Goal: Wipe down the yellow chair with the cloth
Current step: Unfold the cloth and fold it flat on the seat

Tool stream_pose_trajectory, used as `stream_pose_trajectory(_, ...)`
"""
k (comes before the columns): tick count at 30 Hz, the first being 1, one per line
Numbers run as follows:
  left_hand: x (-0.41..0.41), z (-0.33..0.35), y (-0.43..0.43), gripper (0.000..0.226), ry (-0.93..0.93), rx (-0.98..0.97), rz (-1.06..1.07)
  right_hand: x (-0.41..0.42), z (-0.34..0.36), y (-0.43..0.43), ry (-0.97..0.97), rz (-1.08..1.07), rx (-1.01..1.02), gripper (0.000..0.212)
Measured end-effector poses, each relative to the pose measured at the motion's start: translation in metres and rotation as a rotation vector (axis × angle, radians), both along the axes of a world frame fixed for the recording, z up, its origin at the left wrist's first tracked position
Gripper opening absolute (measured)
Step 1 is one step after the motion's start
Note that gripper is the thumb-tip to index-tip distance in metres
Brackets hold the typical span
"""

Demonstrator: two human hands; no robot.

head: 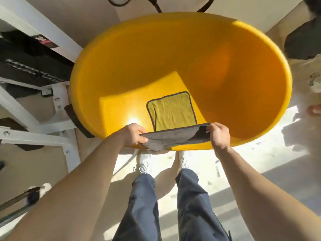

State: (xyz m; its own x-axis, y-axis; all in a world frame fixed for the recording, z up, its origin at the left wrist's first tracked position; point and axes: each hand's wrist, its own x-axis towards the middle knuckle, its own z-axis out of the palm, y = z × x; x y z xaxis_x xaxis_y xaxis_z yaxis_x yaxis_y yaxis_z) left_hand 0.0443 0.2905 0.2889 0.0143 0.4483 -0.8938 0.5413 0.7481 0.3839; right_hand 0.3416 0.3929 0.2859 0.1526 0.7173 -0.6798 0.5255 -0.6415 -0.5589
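The yellow chair (156, 54) is a big round bowl-shaped shell that fills the middle of the view, half in sunlight. A cloth (172, 112), olive-yellow on one side and grey on the other with a dark hem, lies on the seat with its near edge folded up over the chair's front rim. My left hand (132, 135) pinches the cloth's near left corner. My right hand (219, 134) pinches its near right corner. The grey strip is stretched between the two hands.
A white metal frame (57, 101) with dark equipment stands close on the left of the chair. My legs in blue trousers and white shoes (144, 162) stand right in front of the rim. A dark bag (304, 42) and another shoe lie on the floor at right.
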Motion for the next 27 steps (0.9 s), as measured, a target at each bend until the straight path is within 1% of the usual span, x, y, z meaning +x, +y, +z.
stream_pose_trajectory(3, -0.009, -0.062, 0.021, 0.014, 0.056, 0.071, 0.137, -0.011, -0.058, 0.027, 0.008, 0.064, -0.007, 0.024)
stream_pose_trajectory(6, -0.016, -0.129, 0.048, 0.015, 0.153, 0.125, 0.223, -0.027, -0.131, 0.064, 0.021, 0.143, 0.003, 0.019)
stream_pose_trajectory(9, -0.024, -0.193, 0.071, 0.023, 0.188, 0.150, 0.339, -0.048, -0.200, 0.102, -0.015, 0.292, 0.087, 0.011)
stream_pose_trajectory(11, -0.028, -0.233, 0.081, 0.018, 0.242, 0.178, 0.401, -0.061, -0.238, 0.122, -0.073, 0.401, 0.138, 0.007)
stream_pose_trajectory(12, -0.027, -0.249, 0.085, 0.016, 0.294, 0.203, 0.416, -0.067, -0.255, 0.130, -0.118, 0.434, 0.168, 0.011)
stream_pose_trajectory(13, -0.024, -0.262, 0.087, 0.019, 0.374, 0.250, 0.429, -0.071, -0.269, 0.135, -0.167, 0.441, 0.210, 0.018)
stream_pose_trajectory(16, 0.005, -0.267, 0.068, 0.046, 0.749, 0.472, 0.436, -0.072, -0.287, 0.113, -0.368, 0.404, 0.359, 0.042)
stream_pose_trajectory(17, 0.020, -0.262, 0.052, 0.052, 0.827, 0.510, 0.451, -0.066, -0.285, 0.093, -0.457, 0.421, 0.376, 0.048)
stream_pose_trajectory(18, 0.037, -0.254, 0.034, 0.054, 0.836, 0.497, 0.496, -0.056, -0.278, 0.068, -0.532, 0.443, 0.361, 0.050)
stream_pose_trajectory(19, 0.055, -0.245, 0.014, 0.055, 0.793, 0.428, 0.555, -0.043, -0.269, 0.042, -0.591, 0.460, 0.299, 0.050)
stream_pose_trajectory(20, 0.073, -0.236, -0.006, 0.055, 0.732, 0.322, 0.605, -0.028, -0.259, 0.016, -0.648, 0.473, 0.194, 0.049)
stream_pose_trajectory(21, 0.090, -0.227, -0.024, 0.054, 0.673, 0.198, 0.609, -0.013, -0.249, -0.007, -0.702, 0.500, 0.065, 0.046)
stream_pose_trajectory(22, 0.107, -0.220, -0.040, 0.050, 0.613, 0.088, 0.568, 0.000, -0.239, -0.026, -0.736, 0.548, -0.048, 0.042)
stream_pose_trajectory(23, 0.122, -0.214, -0.055, 0.046, 0.551, 0.009, 0.509, 0.012, -0.231, -0.041, -0.742, 0.596, -0.125, 0.036)
stream_pose_trajectory(25, 0.139, -0.212, -0.071, 0.035, 0.463, -0.045, 0.436, 0.028, -0.224, -0.053, -0.695, 0.623, -0.195, 0.024)
stream_pose_trajectory(27, 0.140, -0.211, -0.072, 0.024, 0.444, -0.029, 0.450, 0.029, -0.220, -0.047, -0.578, 0.493, -0.234, 0.019)
